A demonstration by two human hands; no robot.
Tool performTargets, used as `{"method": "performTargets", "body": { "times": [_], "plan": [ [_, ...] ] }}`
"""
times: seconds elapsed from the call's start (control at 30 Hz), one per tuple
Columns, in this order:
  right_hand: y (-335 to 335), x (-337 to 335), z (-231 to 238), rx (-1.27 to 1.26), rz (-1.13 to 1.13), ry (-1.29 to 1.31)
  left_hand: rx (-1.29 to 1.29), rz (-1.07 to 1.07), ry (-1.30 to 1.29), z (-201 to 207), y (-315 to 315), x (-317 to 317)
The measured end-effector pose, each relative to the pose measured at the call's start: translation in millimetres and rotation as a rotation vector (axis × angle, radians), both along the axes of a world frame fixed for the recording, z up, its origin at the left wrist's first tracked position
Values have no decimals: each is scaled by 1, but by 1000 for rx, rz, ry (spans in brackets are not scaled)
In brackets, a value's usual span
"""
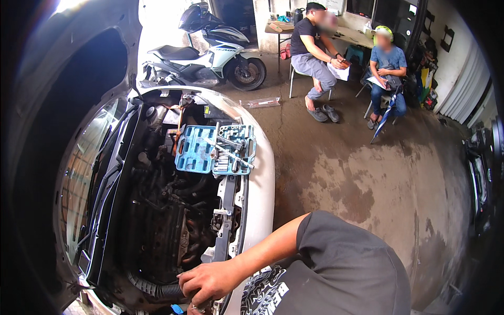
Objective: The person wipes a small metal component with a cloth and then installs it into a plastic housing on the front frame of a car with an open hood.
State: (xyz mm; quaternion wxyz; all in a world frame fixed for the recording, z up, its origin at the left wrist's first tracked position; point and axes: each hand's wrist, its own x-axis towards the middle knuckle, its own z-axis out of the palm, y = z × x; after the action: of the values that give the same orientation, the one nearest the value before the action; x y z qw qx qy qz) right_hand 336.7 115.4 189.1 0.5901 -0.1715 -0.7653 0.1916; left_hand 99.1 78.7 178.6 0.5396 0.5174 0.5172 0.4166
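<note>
My right hand (212,281) reaches over the front of the open engine bay, fingers bent downward beside a black corrugated hose (167,291). Its fingertips curl together, and whatever they grip is hidden. Part of my left hand (198,310), with a ring on a finger, shows just beneath it at the lower edge; most of it is cut off. A blue cap (178,309) lies close to both hands. Farther off, an open turquoise socket set case (195,149) rests across the front of the bay, with sockets and a ratchet (231,144) in it.
The raised hood (31,157) stands at the left beside the windshield (79,178). A white motorcycle (210,52) is parked beyond the car. Two people sit on chairs near a table (349,37), one with a folded umbrella (386,118). The concrete floor (357,184) has wet patches.
</note>
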Motion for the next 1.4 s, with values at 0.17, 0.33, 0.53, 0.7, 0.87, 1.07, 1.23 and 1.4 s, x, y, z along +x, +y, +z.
{"method": "performTargets", "body": {
  "times": [0.17, 0.33, 0.53, 0.7, 0.87, 1.07, 1.23, 1.4],
  "plan": [
    [0, -7, -3, 124, -39, -8, 21, 2, -31, 5, -1, 7],
    [0, -9, -8, 136, -6, 4, 15, -4, -44, 8, -2, 8],
    [6, -8, -14, 63, -40, -5, 7, -33, -22, 2, 3, 0],
    [5, -7, -16, 32, -26, -30, 26, -43, -46, -1, 2, -1],
    [6, -10, -21, 19, -39, -54, 35, -63, -28, 2, 3, -2],
    [5, -9, -20, -2, -33, -59, 53, -53, -5, 3, 2, 0],
    [5, -10, -19, 19, -45, -26, 31, -44, -11, 6, 2, 4],
    [6, -9, -19, 31, -87, -16, -30, -74, -207, -18, 6, -12]
  ]
}}
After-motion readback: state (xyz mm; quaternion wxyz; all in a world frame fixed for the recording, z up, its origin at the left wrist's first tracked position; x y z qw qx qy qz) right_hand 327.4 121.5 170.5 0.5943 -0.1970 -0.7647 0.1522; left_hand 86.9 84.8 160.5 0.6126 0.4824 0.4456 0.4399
